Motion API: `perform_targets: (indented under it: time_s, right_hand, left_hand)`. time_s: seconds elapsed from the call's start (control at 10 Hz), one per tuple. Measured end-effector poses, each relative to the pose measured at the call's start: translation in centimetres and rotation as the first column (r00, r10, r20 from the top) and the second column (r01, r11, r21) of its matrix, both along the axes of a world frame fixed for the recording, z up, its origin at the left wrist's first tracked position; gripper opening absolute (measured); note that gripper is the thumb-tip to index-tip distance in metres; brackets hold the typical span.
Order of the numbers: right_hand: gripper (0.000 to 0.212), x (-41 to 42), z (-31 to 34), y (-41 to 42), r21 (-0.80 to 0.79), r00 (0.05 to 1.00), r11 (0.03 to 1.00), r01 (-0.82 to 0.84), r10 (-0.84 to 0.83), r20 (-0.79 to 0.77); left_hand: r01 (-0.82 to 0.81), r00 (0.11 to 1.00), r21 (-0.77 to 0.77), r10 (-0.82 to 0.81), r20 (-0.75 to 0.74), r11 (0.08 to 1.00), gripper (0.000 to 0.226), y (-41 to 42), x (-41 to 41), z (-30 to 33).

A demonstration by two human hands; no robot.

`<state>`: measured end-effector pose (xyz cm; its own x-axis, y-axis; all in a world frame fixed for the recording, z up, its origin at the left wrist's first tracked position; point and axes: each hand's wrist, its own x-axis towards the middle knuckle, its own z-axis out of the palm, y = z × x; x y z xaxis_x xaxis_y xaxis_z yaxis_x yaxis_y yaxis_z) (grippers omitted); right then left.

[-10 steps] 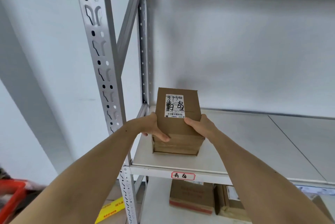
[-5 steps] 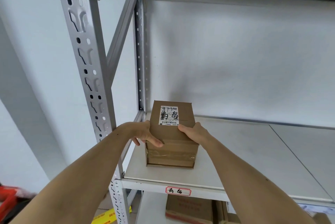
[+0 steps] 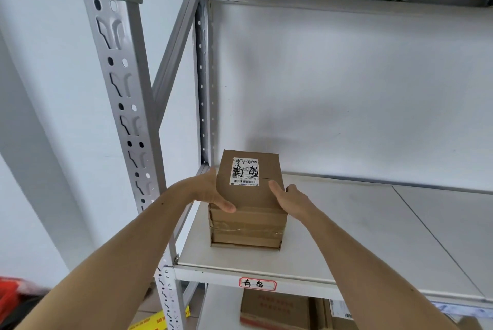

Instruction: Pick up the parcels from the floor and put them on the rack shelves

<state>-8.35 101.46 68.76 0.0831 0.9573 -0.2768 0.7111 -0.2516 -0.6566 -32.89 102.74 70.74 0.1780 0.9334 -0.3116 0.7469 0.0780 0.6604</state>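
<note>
A brown cardboard parcel with a white shipping label and black handwriting on top rests on the grey rack shelf, near its left front corner. My left hand presses against the parcel's left side, thumb over the front top edge. On the parcel's right top edge lies my right hand, fingers wrapped round the side. Both hands hold the parcel.
The rack's perforated upright stands just left of my left arm. A red-framed label marks the shelf's front edge. Cardboard boxes sit on the shelf below. A red crate and yellow packaging lie lower left.
The parcel has been pushed a little further back on the shelf and sits flat. Both hands stay on its sides; the view has tilted slightly.
</note>
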Motion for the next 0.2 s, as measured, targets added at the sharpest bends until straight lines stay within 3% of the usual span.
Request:
perform_targets:
  time_s: [0.1,0.2]
  right_hand:
    - [0.085,1.8,-0.5,-1.7,0.071,0.999,0.997,-0.011,0.009,0.034]
    - [0.062,4.8,-2.6,-5.3,0.116,0.999,0.993,-0.006,0.001,0.038]
  left_hand:
    - [-0.055,0.994,0.159,0.039,0.104,0.986,0.128,-1.6,0.2,-0.1]
    - [-0.187,0.976,0.386,0.125,0.179,0.903,0.113,-7.3,0.6,-1.4]
